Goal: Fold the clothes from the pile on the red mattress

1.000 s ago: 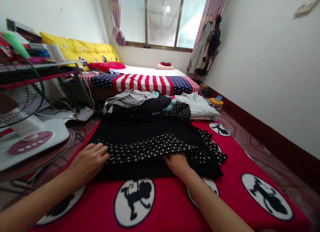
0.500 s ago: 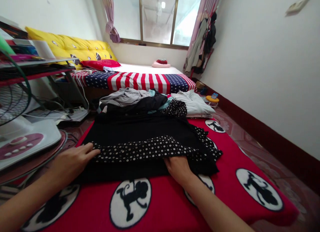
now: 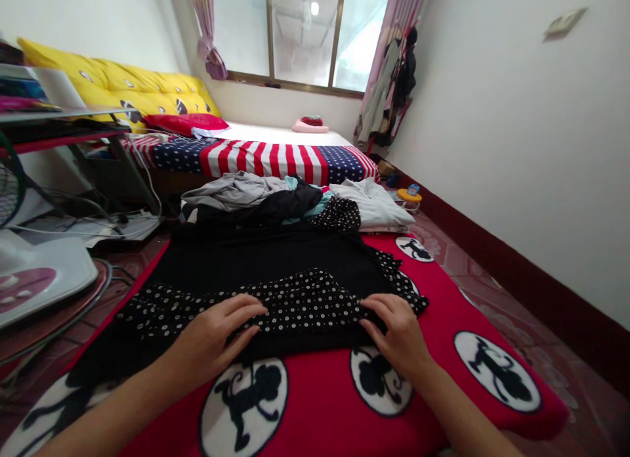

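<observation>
A black garment point(image 3: 256, 247) with a white-dotted black band lies spread on the red cloth. The dotted band point(image 3: 305, 299) runs crosswise over the garment's near part, and its left end fans out loosely. My left hand point(image 3: 216, 332) rests on the near side of the band, left of middle, thumb apart from the fingers. Toward the band's right end, my right hand point(image 3: 398, 332) touches the dotted fabric with its fingertips, its thumb also apart. Neither hand visibly grips the cloth. The garment's left near edge trails beyond my left forearm.
Grey and dark clothes point(image 3: 241, 191) are heaped behind the garment, beside a pale folded shirt point(image 3: 374, 204). The red monkey-print cloth point(image 3: 319, 404) covers the surface. A fan base point(image 3: 44, 280) stands at left, a bed point(image 3: 266, 158) at the back, and a yellow-topped stool point(image 3: 409, 195) at right.
My left hand has left the garment's left edge and moved right to the band's middle. My right hand has come out from under the band and shifted right. The band's left end has spread.
</observation>
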Motion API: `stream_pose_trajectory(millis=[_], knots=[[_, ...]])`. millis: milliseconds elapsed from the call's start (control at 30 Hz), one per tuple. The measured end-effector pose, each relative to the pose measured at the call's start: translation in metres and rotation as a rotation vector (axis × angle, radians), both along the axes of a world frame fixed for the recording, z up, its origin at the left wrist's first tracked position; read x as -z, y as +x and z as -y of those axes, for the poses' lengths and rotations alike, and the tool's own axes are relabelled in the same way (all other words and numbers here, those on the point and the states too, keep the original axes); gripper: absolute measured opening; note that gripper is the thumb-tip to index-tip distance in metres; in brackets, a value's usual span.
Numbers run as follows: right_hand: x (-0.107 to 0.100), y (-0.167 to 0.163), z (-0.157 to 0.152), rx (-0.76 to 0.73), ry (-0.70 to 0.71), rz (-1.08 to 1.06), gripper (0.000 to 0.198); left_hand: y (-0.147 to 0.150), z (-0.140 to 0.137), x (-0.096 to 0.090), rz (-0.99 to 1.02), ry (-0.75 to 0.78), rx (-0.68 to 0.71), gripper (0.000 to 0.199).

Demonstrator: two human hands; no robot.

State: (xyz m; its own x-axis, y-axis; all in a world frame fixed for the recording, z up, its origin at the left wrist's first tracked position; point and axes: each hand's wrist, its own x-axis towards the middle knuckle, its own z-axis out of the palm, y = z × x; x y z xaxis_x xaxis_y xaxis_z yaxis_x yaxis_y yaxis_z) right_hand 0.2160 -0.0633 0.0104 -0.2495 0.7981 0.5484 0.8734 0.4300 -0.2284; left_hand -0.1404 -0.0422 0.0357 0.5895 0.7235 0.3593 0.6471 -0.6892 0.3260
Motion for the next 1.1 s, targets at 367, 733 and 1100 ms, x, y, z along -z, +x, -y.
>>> stream_pose_trajectory(millis=[367,733,1100], knots=[[0.01,0.01,-0.002,0.02,-0.099,-0.012,0.047,0.128,-0.096,0.009,0.222,-0.31,-0.198,0.04],[0.031,0.009,-0.002,0.143,0.037,-0.207,0.011,0.141,-0.129,0.032,0.459,-0.29,-0.275,0.017],[0.037,0.016,0.0,0.174,0.064,-0.112,0.01,0.136,-0.094,0.032,0.254,-0.002,-0.166,0.019]])
